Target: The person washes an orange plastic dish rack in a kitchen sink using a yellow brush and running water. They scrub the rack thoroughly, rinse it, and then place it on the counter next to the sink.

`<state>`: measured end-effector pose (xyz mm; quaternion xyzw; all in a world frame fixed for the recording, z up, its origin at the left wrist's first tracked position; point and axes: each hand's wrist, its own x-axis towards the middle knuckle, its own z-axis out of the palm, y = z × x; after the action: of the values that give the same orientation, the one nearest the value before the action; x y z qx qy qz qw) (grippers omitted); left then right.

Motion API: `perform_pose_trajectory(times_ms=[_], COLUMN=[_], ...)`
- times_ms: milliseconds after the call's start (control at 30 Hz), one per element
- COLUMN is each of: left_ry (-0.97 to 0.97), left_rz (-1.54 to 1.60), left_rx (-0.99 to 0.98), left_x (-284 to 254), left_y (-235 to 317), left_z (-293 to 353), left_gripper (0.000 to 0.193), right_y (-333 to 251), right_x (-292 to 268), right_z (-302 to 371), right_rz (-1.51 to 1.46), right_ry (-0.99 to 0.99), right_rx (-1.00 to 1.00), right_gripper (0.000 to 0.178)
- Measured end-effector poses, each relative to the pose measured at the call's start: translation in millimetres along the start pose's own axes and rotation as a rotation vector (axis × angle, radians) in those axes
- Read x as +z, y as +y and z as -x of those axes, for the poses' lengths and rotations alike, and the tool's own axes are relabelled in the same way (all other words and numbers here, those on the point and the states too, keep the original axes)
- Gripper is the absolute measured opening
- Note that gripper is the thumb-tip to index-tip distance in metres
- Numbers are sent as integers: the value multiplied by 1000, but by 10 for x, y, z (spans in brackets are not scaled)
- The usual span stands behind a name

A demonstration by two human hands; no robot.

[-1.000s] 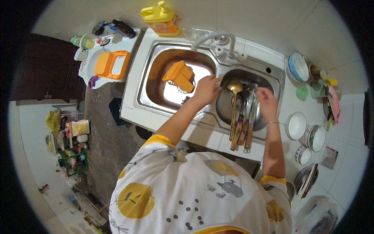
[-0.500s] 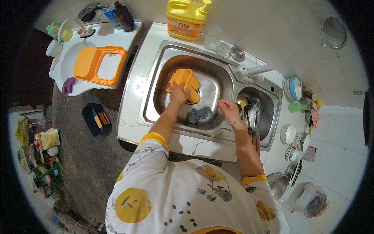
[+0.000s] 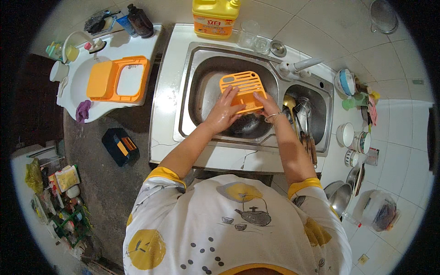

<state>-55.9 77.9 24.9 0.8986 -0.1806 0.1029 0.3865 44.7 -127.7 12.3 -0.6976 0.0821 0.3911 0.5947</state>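
Note:
Both my hands are on an orange plastic utensil holder (image 3: 243,82), tilted over the large left basin (image 3: 201,75) of a steel double sink. Its slotted face is turned upward. My left hand (image 3: 223,112) lies with bent fingers against the solid lower part. At the right edge, my right hand (image 3: 270,106) grips it, thumb on the face and the other fingers hidden behind. Below the holder the basin is dark, and I cannot make out whether the grey scouring pad lies there. In the small right basin lie a gold-coloured ladle (image 3: 289,101) and other long-handled utensils.
A faucet (image 3: 300,65) reaches over the sink's back edge. A yellow detergent jug (image 3: 215,20) and glass jars (image 3: 250,34) stand behind it. Bowls (image 3: 344,134) line the right counter. An orange frame-shaped tray (image 3: 142,75) rests on the left washbasin; a dark bin (image 3: 120,146) is on the floor.
The holder has been lifted from the left basin's floor, moved right and turned slotted face up. My right hand has come over and taken hold of it. The scouring pad no longer shows.

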Motion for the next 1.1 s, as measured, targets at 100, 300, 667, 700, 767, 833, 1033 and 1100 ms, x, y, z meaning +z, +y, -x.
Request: perform_pose_trajectory(times_ms=[100, 300, 667, 700, 767, 833, 1033, 1100], left_ry=[112, 83, 84, 95, 116, 138, 271, 284], left_rz=[-209, 449, 1041, 1021, 1002, 983, 1077, 1199], left_rx=[-104, -698, -1071, -1064, -1052, -1013, -944, -1047], left_x=[-49, -92, 84, 77, 95, 95, 78, -89], left_y=[96, -8, 506, 521, 527, 497, 415, 543], left_z=[63, 57, -2, 11, 45, 95, 218, 169], left_gripper=[61, 80, 49, 48, 43, 40, 38, 38], right_y=[42, -7, 117, 93, 111, 113, -105, -185], right_x=[102, 76, -50, -50, -77, -59, 16, 115], right_z=[108, 265, 513, 527, 479, 450, 621, 738], right_rz=[-124, -131, -69, -76, -238, -269, 145, 284], right_ry=[152, 314, 116, 100, 42, 4, -62, -18], right_rx=[-27, -136, -460, -473, -374, -336, -466, -777], right_gripper=[54, 55, 49, 50, 50, 51, 47, 45])
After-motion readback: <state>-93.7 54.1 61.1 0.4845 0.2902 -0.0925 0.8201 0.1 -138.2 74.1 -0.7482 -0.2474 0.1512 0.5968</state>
